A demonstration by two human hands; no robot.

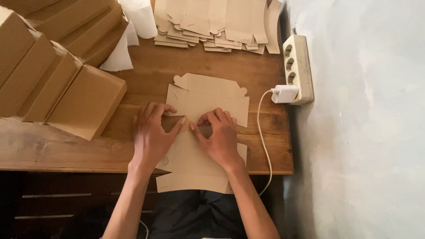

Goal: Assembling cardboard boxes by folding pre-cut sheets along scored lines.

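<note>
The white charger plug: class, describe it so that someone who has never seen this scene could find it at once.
Start at the wooden table and go to its right edge by the pale wall, where a cream power strip lies. The white charger plug sits in the strip's nearest socket, its thin white cable trailing down over the table's front edge. It is the only thing plugged in; the other sockets are bare.

Your 2 bare forearms rise from the bottom edge and converge toward the middle of the view. Your left hand point(152, 132) lies palm down, fingers curled at the tips and thumb angled inward to the right. Your right hand point(219, 135) mirrors it, knuckles bent, its thumb tip almost meeting your left thumb.
</note>
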